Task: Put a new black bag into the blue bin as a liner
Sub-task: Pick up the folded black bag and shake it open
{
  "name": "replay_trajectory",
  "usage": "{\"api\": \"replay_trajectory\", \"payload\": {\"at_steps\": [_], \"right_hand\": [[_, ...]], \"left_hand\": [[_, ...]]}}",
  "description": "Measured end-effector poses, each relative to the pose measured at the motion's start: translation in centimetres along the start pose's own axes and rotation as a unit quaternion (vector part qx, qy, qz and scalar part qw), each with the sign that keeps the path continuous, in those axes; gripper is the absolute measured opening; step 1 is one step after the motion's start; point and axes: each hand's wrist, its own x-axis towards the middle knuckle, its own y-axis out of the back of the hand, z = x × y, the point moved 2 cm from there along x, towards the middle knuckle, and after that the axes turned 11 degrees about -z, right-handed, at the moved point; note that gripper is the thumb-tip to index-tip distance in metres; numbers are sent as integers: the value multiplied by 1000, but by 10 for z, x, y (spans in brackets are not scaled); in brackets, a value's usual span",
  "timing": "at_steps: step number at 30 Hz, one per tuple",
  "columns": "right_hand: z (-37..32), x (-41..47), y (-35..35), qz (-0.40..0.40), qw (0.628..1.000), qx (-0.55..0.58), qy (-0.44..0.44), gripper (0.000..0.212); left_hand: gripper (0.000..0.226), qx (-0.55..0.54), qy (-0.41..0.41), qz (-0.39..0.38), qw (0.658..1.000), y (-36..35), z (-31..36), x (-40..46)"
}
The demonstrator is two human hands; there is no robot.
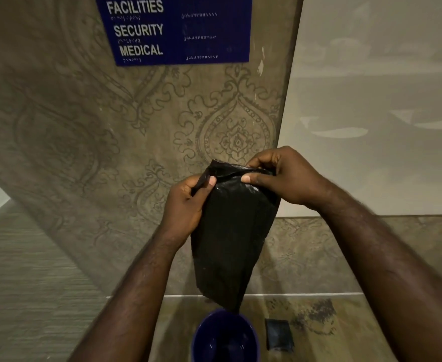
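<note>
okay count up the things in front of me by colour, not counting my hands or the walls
Black: 2, the black bag held by the left hand and right hand, and the folded black packet on the floor
Blue: 2, the blue bin and the wall sign
Total: 4

A single head-worn wide-angle view looks forward and down from close behind the person's forearms, facing a patterned wall (136, 142) with a blue sign (172, 30), the floor (31, 283) below.
</note>
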Motion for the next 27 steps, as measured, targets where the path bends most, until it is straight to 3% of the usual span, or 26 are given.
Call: {"api": "replay_trajectory", "payload": {"at_steps": [5, 8, 12, 14, 16, 18, 21, 27], "right_hand": [[-10, 1, 5, 53, 998, 34, -28, 9], [-16, 5, 11, 91, 990, 94, -43, 8], [-16, 9, 21, 181, 963, 187, -69, 17], [-14, 9, 23, 212, 949, 217, -84, 21], [-12, 9, 20, 238, 935, 241, -100, 25], [-9, 11, 13, 268, 925, 241, -121, 32], [-9, 14, 3, 289, 915, 247, -134, 38], [-17, 22, -3, 263, 892, 346, -119, 37]], "left_hand": [[21, -17, -10, -2, 1000, 6, 15, 1], [41, -98, 31, -53, 993, 5, 10, 1], [66, -61, 71, -76, 993, -2, -13, -1], [81, -54, 61, -34, 996, -7, -18, 1], [86, 15, 19, 57, 998, -13, -13, 3], [74, 100, -79, 131, 983, -21, 0, 3], [59, 159, -175, 129, 963, -38, 13, 4], [78, 173, -80, 103, 976, -58, -5, 1]]}}
